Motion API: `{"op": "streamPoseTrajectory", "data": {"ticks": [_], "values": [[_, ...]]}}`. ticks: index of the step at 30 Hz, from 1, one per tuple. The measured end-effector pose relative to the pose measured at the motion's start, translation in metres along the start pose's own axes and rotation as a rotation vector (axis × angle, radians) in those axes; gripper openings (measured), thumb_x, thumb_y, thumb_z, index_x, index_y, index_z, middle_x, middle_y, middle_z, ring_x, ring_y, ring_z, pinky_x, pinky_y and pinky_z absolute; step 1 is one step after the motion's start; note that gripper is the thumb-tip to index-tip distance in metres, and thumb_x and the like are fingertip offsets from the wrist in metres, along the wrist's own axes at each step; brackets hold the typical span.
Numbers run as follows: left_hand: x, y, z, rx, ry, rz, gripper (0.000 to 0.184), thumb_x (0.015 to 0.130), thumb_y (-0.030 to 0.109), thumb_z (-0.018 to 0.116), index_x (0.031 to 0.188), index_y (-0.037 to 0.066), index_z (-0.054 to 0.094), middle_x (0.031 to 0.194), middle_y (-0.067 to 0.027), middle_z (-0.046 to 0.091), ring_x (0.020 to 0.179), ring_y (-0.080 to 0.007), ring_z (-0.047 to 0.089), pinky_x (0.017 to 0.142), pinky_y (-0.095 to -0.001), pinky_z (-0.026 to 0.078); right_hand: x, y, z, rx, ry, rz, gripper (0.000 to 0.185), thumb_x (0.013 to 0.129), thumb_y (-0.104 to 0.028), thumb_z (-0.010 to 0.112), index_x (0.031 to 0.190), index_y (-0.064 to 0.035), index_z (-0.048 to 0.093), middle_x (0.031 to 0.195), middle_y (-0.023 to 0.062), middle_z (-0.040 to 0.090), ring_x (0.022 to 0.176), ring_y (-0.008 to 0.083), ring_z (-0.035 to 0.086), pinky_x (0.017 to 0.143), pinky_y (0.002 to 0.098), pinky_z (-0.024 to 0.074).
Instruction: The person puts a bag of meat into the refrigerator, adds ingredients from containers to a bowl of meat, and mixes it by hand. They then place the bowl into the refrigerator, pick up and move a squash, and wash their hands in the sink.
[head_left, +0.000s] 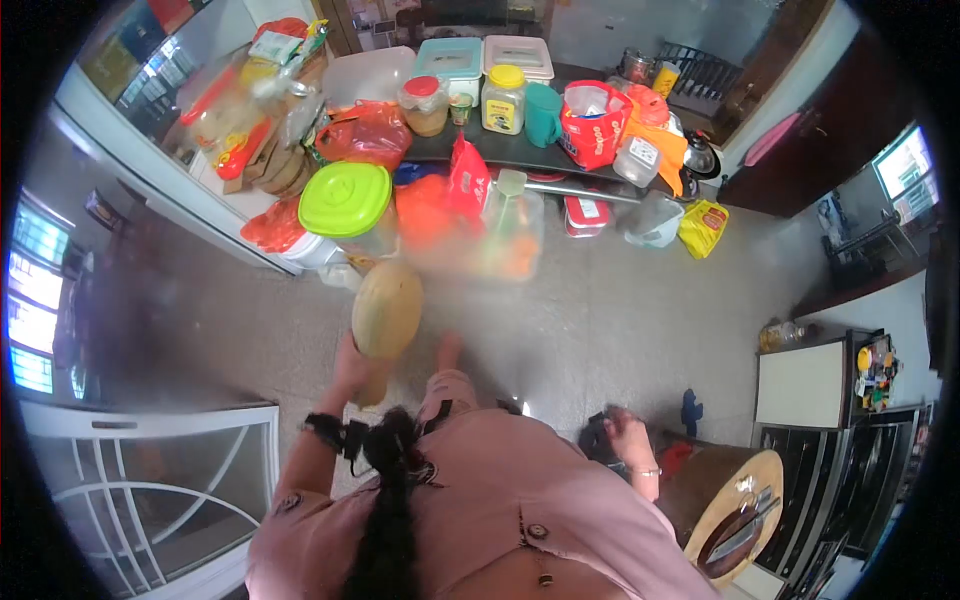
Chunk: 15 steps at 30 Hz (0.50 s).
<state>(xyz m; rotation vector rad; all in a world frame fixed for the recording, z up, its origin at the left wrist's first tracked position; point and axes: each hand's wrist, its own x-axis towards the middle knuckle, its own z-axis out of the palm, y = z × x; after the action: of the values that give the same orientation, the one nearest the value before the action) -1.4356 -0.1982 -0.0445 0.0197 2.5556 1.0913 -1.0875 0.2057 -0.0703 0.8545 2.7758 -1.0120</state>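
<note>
My left hand (350,367) is closed on the near edge of a pale wooden piece with a rounded, oval face (388,308). Its exact kind is not clear; a second wooden part shows below it, beside my fingers. The piece is above the floor, just in front of a large food container with a bright green lid (346,200). My right hand (629,441) is low at my right side with fingers curled. A dark object (598,438) shows next to it, and whether the hand touches it cannot be made out.
Ahead stands a dark shelf (540,155) crowded with jars, bags and boxes. A yellow packet (704,229) lies on the floor at its right. Behind me on the right is a round wooden-rimmed surface (765,475) with knives. A white-framed gate (150,490) stands at the left.
</note>
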Motion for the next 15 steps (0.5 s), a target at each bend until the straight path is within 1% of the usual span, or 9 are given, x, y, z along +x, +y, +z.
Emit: {"op": "streamPoseTrajectory", "data": {"ticks": [2,3,5,6,8,12,13,14,15], "values": [[0.076,0.006,0.001,-0.004,-0.041,0.122,0.085,0.056,0.027,0.086,0.124,0.0,0.043,0.115,-0.019,0.06,0.106,-0.0303,0.06,0.087,-0.041,0.049,0.015,-0.007,0.0,0.017,-0.041,0.178,0.026,0.084,-0.019,0.063,0.1,0.002,0.061,0.089,0.0242,0.065,0.082,0.04,0.064,0.073,0.0405,0.0522],[0.111,0.017,0.0,-0.004,-0.059,0.166,0.086,0.055,0.028,0.086,0.124,0.0,0.043,0.115,-0.0191,0.06,0.107,-0.0303,0.059,0.087,-0.041,0.049,0.024,-0.007,0.008,-0.003,-0.008,0.178,0.026,0.084,-0.019,0.064,0.099,0.0025,0.061,0.089,0.0237,0.065,0.083,0.0389,0.064,0.072,0.0387,0.0526],[0.185,0.044,0.001,0.17,-0.095,0.146,0.089,0.055,0.029,0.086,0.126,0.001,0.041,0.116,-0.0203,0.059,0.108,-0.0327,0.059,0.089,-0.0411,0.048,0.044,-0.007,0.02,0.047,-0.014,0.29,0.025,0.083,-0.018,0.065,0.099,0.0005,0.062,0.09,0.0226,0.065,0.086,0.0375,0.065,0.074,0.0399,0.0524],[0.22,0.055,0.003,0.182,-0.113,0.148,0.089,0.055,0.029,0.086,0.126,0.001,0.041,0.116,-0.0203,0.059,0.108,-0.0327,0.059,0.089,-0.0411,0.048,0.052,-0.006,0.029,0.041,-0.016,0.326,0.025,0.082,-0.018,0.065,0.099,-0.0005,0.062,0.091,0.0223,0.065,0.087,0.0371,0.064,0.074,0.0403,0.0523],[0.294,0.088,0.006,0.218,-0.097,0.294,0.092,0.056,0.03,0.085,0.13,0.002,0.039,0.118,-0.0215,0.058,0.109,-0.0341,0.058,0.09,-0.0413,0.047,0.081,-0.02,0.043,0.098,0.021,0.448,0.022,0.082,-0.018,0.066,0.097,-0.0021,0.062,0.092,0.0213,0.066,0.089,0.0372,0.064,0.075,0.0409,0.052],[0.428,0.153,0.017,0.295,-0.216,0.275,0.097,0.056,0.031,0.084,0.134,0.002,0.035,0.12,-0.0223,0.057,0.111,-0.0342,0.057,0.092,-0.042,0.046,0.138,-0.081,0.048,0.111,0.037,0.431,0.019,0.084,-0.017,0.064,0.094,-0.0018,0.062,0.088,0.0206,0.066,0.083,0.0367,0.065,0.07,0.0402,0.0522],[0.457,0.164,0.023,0.243,-0.231,0.332,0.096,0.057,0.033,0.082,0.135,0.002,0.035,0.12,-0.0227,0.057,0.111,-0.0353,0.057,0.092,-0.0422,0.046,0.152,-0.098,0.045,0.21,0.056,0.436,0.017,0.085,-0.015,0.063,0.094,-0.0018,0.062,0.086,0.0198,0.066,0.078,0.0353,0.066,0.067,0.039,0.0527],[0.483,0.172,0.029,0.191,-0.245,0.385,0.095,0.059,0.035,0.081,0.135,0.002,0.035,0.12,-0.0232,0.057,0.111,-0.0364,0.057,0.092,-0.0423,0.046,0.158,-0.116,0.04,0.217,0.045,0.465,0.017,0.085,-0.015,0.063,0.094,-0.0018,0.062,0.086,0.0198,0.066,0.078,0.0353,0.066,0.067,0.039,0.0527],[0.512,0.177,0.04,0.305,-0.213,0.355,0.088,0.063,0.035,0.078,0.133,0.002,0.037,0.119,-0.0235,0.058,0.109,-0.0381,0.056,0.091,-0.0427,0.047,0.17,-0.13,0.036,0.226,0.06,0.48,0.017,0.085,-0.015,0.063,0.095,-0.0014,0.062,0.086,0.0191,0.067,0.078,0.0345,0.067,0.066,0.0387,0.0528]]}}
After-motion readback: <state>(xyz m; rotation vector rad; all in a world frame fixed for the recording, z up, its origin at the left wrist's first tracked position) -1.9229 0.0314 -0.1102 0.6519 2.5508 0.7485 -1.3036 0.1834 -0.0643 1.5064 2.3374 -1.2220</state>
